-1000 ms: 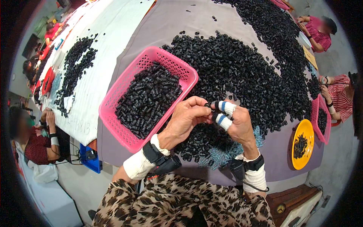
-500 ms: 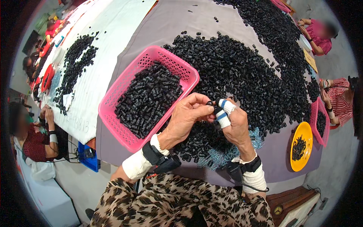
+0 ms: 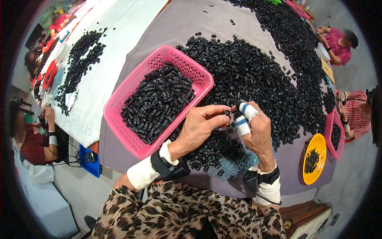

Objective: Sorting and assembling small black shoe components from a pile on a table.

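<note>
Between the thumb and forefinger of my left hand (image 3: 199, 126) is a small black plastic part (image 3: 226, 112), its round end showing. Close by on the right, my right hand (image 3: 258, 126) has its fingers drawn together. White knitted covers with blue stripes (image 3: 243, 124) wrap two of its digits. What those fingertips pinch, if anything, is too small to make out. Both hands hover over a large heap of similar black parts (image 3: 246, 75). Left of them, a pink perforated basket (image 3: 113, 104) holds many more of these parts.
A yellow plate (image 3: 320, 159) of small black pieces lies to the right, beside another pink basket (image 3: 329, 131). Blue translucent beads (image 3: 229, 167) are scattered at the heap's near edge. Co-workers sit along both sides. A blue bin (image 3: 90, 161) stands low at the left.
My right hand has drawn slightly rightward, widening the gap to my left hand. The left still pinches the black part, now turned with its round end showing. The whole view has shifted slightly.
</note>
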Available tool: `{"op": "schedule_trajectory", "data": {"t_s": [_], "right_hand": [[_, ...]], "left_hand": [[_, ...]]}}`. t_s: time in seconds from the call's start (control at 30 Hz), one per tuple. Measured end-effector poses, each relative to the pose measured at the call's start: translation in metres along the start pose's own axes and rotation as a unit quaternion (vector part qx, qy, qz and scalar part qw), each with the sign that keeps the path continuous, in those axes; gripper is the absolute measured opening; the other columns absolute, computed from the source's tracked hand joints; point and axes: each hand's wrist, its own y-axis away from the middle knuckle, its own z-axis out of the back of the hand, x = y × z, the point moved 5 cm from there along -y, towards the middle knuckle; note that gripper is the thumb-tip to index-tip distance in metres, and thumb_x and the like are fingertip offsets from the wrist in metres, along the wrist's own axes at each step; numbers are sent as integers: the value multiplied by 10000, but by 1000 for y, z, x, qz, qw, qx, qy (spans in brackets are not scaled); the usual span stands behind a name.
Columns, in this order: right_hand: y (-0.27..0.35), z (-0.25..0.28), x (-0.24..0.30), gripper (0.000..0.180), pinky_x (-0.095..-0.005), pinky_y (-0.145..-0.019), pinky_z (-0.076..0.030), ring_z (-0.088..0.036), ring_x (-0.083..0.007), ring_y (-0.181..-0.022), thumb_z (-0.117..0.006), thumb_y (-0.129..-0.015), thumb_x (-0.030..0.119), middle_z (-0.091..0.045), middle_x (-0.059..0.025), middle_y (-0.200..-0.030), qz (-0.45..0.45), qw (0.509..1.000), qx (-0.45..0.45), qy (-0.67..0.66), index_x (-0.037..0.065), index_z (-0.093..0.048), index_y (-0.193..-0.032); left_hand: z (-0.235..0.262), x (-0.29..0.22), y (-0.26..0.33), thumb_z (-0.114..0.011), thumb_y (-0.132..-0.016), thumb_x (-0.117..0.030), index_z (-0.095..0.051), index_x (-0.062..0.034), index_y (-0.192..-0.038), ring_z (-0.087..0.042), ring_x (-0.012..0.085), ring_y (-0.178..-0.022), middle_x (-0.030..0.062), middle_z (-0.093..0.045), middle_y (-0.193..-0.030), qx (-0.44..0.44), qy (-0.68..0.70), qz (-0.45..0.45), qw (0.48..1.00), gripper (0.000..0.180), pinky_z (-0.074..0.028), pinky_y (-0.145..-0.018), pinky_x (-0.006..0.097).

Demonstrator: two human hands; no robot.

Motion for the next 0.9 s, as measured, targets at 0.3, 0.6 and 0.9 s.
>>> {"op": "schedule_trajectory", "data": {"t_s": [0.3,0.6,0.9], "right_hand": [[-4,-1,10,263,-437,-730,-433,-543,-343,-780,-681,-623,4,-559,-157,-821,69,996,0,52,-47,-582,-860],[-7,-2,16,227,-444,-765,-422,-535,-318,-781,-692,-600,13,-555,-142,-810,85,991,11,104,-36,-578,-790],[-5,-7,18,245,-450,-762,-415,-523,-318,-769,-686,-600,8,-534,-138,-793,91,987,22,130,-35,-574,-813]], "left_hand": [[1,-1,2,-645,-872,-64,-653,18,-1118,-638,93,-784,49,-682,-878,-8,-99,-26,995,259,-509,-717,223],[2,-7,1,-655,-859,-54,-669,11,-1096,-600,90,-731,40,-636,-813,-23,-147,-56,987,246,-479,-659,225],[0,-5,0,-665,-843,-53,-675,14,-1078,-578,97,-696,44,-623,-768,-40,-190,-75,978,245,-462,-628,239]]}}
